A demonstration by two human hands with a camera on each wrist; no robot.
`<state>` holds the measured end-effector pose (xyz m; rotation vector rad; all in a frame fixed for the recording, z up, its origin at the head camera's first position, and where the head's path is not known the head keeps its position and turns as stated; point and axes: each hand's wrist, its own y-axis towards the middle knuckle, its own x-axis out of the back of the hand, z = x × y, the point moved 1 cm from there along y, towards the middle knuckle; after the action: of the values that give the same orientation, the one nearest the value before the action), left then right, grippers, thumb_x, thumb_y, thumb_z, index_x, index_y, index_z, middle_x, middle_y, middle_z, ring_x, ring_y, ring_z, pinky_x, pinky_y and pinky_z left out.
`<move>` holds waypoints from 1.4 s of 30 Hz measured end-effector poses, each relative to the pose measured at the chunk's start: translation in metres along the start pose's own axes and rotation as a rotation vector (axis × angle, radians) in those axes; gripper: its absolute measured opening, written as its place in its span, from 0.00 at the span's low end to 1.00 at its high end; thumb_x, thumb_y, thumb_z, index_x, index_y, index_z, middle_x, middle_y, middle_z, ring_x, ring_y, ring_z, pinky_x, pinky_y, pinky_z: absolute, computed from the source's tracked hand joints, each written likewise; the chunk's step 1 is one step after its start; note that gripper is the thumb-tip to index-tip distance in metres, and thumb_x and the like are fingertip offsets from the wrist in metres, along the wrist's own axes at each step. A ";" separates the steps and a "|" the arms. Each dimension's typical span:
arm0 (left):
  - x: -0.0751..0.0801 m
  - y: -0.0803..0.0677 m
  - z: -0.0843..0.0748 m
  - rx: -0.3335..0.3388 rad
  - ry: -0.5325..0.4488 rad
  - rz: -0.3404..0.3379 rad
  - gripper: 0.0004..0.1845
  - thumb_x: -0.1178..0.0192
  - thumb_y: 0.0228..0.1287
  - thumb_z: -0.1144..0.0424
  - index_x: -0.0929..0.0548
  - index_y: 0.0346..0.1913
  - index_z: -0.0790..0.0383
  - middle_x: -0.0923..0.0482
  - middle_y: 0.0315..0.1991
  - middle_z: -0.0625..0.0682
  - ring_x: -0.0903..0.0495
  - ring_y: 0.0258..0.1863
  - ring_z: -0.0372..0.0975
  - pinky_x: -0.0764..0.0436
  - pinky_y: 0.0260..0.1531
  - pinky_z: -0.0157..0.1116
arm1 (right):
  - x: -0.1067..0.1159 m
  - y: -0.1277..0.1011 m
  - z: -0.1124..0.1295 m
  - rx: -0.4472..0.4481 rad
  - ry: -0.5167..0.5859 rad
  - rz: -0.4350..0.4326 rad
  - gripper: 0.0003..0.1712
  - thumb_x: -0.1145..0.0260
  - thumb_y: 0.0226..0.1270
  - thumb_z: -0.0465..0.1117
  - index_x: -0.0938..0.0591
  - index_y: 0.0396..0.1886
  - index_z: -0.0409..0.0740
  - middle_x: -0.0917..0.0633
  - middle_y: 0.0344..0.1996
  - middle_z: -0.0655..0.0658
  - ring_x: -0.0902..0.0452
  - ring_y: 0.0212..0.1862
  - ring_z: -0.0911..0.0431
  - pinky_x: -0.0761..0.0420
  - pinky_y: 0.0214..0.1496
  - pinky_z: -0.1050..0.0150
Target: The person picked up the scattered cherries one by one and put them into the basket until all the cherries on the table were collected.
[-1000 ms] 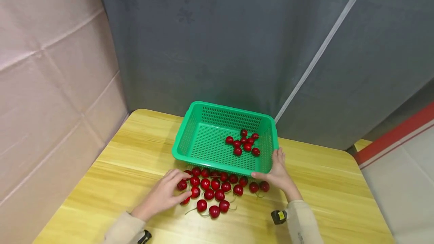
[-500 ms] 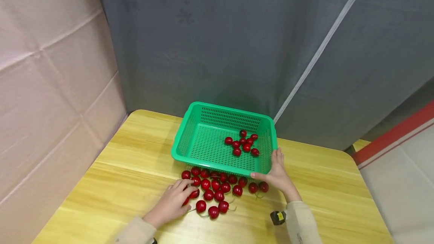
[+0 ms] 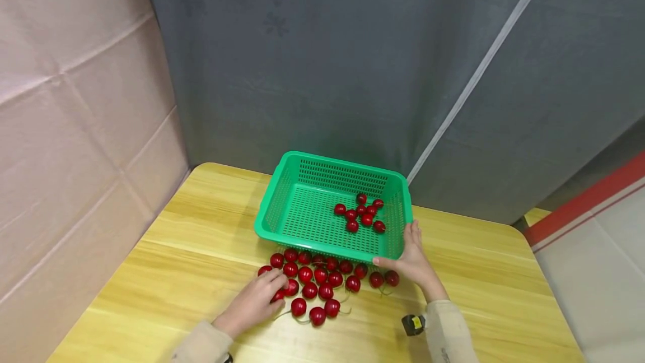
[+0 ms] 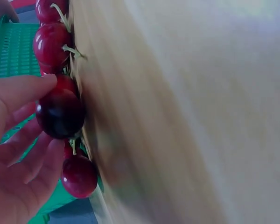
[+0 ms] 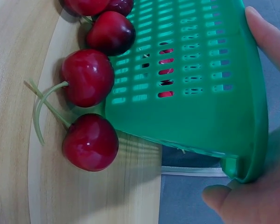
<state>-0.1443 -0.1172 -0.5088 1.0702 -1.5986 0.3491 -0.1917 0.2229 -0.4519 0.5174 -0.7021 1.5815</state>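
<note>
My left hand (image 3: 253,302) is at the left side of a group of red cherries (image 3: 319,275) with stems. In the left wrist view, its thumb and fingers pinch a dark red cherry (image 4: 60,112); other cherries lie close around it. With my right hand (image 3: 415,263) I grip the near right corner of a green plastic basket (image 3: 322,245). In the right wrist view the thumb and a fingertip are at the basket's rim (image 5: 257,98). Inside the basket, several cherries (image 3: 367,219) lie toward the right. The left fingertips are partly hidden in the head view.
The cherries lie on a wooden table (image 3: 211,223) along the basket's near side. Two cherries (image 5: 90,142) sit by the basket's near right corner. A grey curtain (image 3: 302,71) hangs behind the table, and a pale wall covering (image 3: 75,128) stands at the left.
My left hand has moved right into the cherries, and its fingers have drawn in around one. A cherry now shows beyond its knuckles. My right hand stays on the basket.
</note>
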 end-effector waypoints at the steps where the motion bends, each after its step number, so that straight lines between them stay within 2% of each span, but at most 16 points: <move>1: 0.000 0.000 0.001 -0.009 -0.001 -0.004 0.15 0.32 0.42 0.65 0.21 0.37 0.59 0.23 0.39 0.50 0.23 0.39 0.41 0.20 0.41 0.38 | 0.000 0.000 0.000 0.000 0.000 0.000 0.74 0.27 0.41 0.60 0.69 0.68 0.33 0.78 0.67 0.41 0.82 0.68 0.41 0.62 0.65 0.37; 5: 0.001 0.003 0.003 -0.052 -0.004 -0.043 0.11 0.33 0.41 0.65 0.21 0.31 0.55 0.27 0.31 0.43 0.27 0.31 0.33 0.21 0.34 0.31 | 0.000 0.000 0.000 0.002 -0.003 -0.004 0.74 0.28 0.41 0.60 0.69 0.68 0.33 0.77 0.67 0.41 0.80 0.68 0.40 0.61 0.65 0.37; 9: 0.007 0.005 0.003 -0.081 -0.022 -0.080 0.09 0.34 0.40 0.67 0.21 0.28 0.56 0.29 0.29 0.41 0.29 0.29 0.31 0.23 0.31 0.28 | 0.000 0.001 -0.001 -0.002 -0.004 -0.010 0.73 0.27 0.42 0.60 0.68 0.68 0.32 0.76 0.68 0.40 0.79 0.69 0.40 0.60 0.65 0.38; 18: 0.038 0.021 0.000 -0.143 -0.063 -0.152 0.09 0.35 0.42 0.68 0.22 0.29 0.59 0.29 0.29 0.42 0.27 0.28 0.31 0.23 0.30 0.24 | -0.001 0.002 -0.002 -0.003 -0.003 -0.013 0.73 0.27 0.42 0.60 0.68 0.69 0.33 0.76 0.68 0.41 0.78 0.69 0.40 0.59 0.66 0.39; 21: 0.051 0.031 -0.004 -0.181 -0.080 -0.194 0.08 0.36 0.43 0.67 0.23 0.29 0.59 0.29 0.29 0.43 0.29 0.26 0.30 0.25 0.27 0.22 | -0.001 0.002 -0.002 0.001 0.009 -0.012 0.73 0.27 0.42 0.59 0.68 0.69 0.33 0.76 0.68 0.41 0.80 0.69 0.41 0.59 0.66 0.38; 27: 0.076 0.057 -0.012 -0.299 -0.114 -0.270 0.06 0.38 0.44 0.67 0.24 0.27 0.58 0.29 0.27 0.43 0.32 0.23 0.31 0.30 0.23 0.19 | -0.001 0.001 -0.001 0.003 0.018 -0.012 0.73 0.27 0.42 0.59 0.68 0.69 0.33 0.76 0.68 0.41 0.81 0.69 0.42 0.60 0.66 0.39; 32: 0.094 0.086 -0.011 -0.372 -0.113 -0.312 0.05 0.39 0.45 0.68 0.24 0.27 0.59 0.28 0.27 0.45 0.31 0.24 0.33 0.30 0.24 0.21 | -0.001 0.000 0.001 0.009 0.011 -0.015 0.73 0.27 0.42 0.58 0.68 0.68 0.32 0.76 0.68 0.40 0.79 0.69 0.40 0.60 0.65 0.38; 34: 0.098 0.099 -0.008 -0.374 -0.106 -0.325 0.04 0.39 0.46 0.68 0.23 0.27 0.59 0.28 0.27 0.46 0.30 0.26 0.34 0.28 0.25 0.24 | -0.001 0.000 0.001 0.012 0.009 -0.016 0.73 0.27 0.42 0.58 0.68 0.68 0.32 0.76 0.68 0.40 0.79 0.69 0.40 0.59 0.65 0.38; 37: 0.100 0.120 0.000 -0.338 -0.110 -0.318 0.03 0.39 0.48 0.67 0.23 0.28 0.60 0.27 0.28 0.47 0.29 0.27 0.35 0.25 0.26 0.27 | -0.001 0.000 0.000 0.013 0.007 -0.021 0.73 0.27 0.42 0.58 0.68 0.68 0.32 0.76 0.68 0.40 0.79 0.69 0.39 0.59 0.65 0.37; 42: 0.095 0.154 0.015 -0.208 -0.123 -0.241 0.02 0.41 0.53 0.67 0.22 0.30 0.60 0.26 0.30 0.47 0.29 0.29 0.35 0.24 0.29 0.29 | -0.001 0.001 -0.001 0.005 0.007 -0.019 0.73 0.27 0.42 0.58 0.68 0.68 0.32 0.76 0.68 0.41 0.79 0.69 0.40 0.60 0.65 0.38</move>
<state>-0.2700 -0.0866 -0.3821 1.1242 -1.5534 -0.0449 -0.1922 0.2224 -0.4532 0.5206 -0.6860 1.5676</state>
